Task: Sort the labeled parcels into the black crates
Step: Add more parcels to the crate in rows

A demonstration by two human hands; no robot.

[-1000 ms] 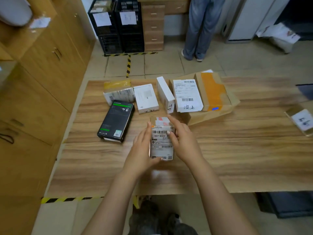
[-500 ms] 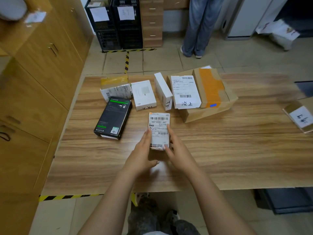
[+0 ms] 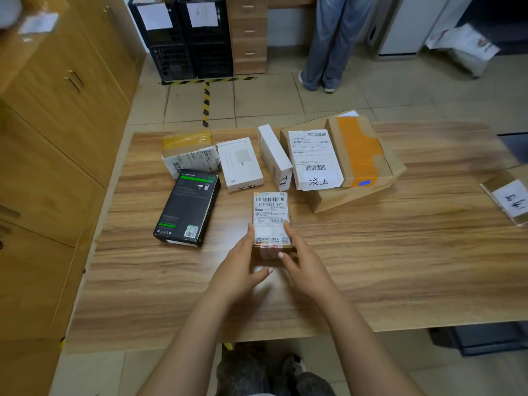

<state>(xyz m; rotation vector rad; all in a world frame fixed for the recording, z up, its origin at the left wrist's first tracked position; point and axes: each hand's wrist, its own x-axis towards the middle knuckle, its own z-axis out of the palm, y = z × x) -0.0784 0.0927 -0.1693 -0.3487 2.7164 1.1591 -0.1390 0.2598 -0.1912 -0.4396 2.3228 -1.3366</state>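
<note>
- Left hand (image 3: 238, 270) and right hand (image 3: 305, 262): fingers closed on opposite sides of small labeled parcel (image 3: 271, 221), lying flat at centre of wooden table (image 3: 400, 267).
- Just left: black retail box (image 3: 187, 207).
- Behind: row of white boxes (image 3: 241, 164) and large cardboard parcel (image 3: 360, 192).
- Far, on floor: black crates (image 3: 185, 38) with paper labels.

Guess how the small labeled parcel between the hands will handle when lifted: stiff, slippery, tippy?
The small parcel looks like a cardboard box with crisp edges, so probably stiff. Its label looks smooth, maybe slick. Lying flat on the table, it shouldn't tip. The left hand and right hand flank it.
</note>
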